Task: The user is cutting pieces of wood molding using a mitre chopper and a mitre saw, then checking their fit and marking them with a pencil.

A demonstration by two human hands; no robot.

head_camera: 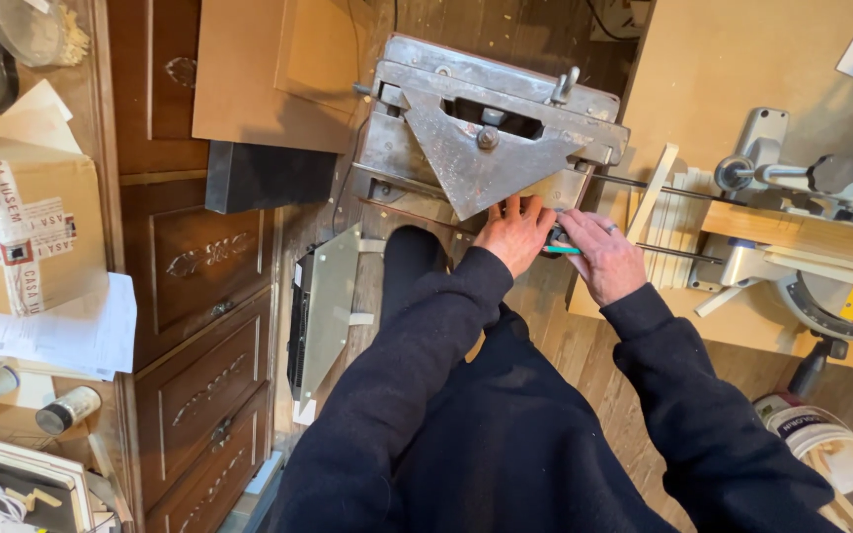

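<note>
**Two hands at a metal cutting machine**

Seen from above, a person in dark sleeves stood at a grey metal machine [486, 138] with a triangular plate on top. The left hand [515, 232] lay flat, fingers spread slightly, pressing on the machine's front edge just below the triangle's point. It gripped nothing. The right hand [599, 257], wearing a ring, sat just beside the left, its fingers curled around a slim teal tool [563, 249] whose tip pointed toward the left hand. Whether the tool's tip touched the machine could not be told.

To the right, a mitre saw [821, 237] rested on a pale board, with thin wooden strips [678, 222] stacked between it and the right hand. A white paint tin [821, 439] stood on the floor below the saw. On the left was a dark wooden chest of drawers [199, 326], and beside it a cardboard box [27, 232] and loose papers [61, 331].
</note>
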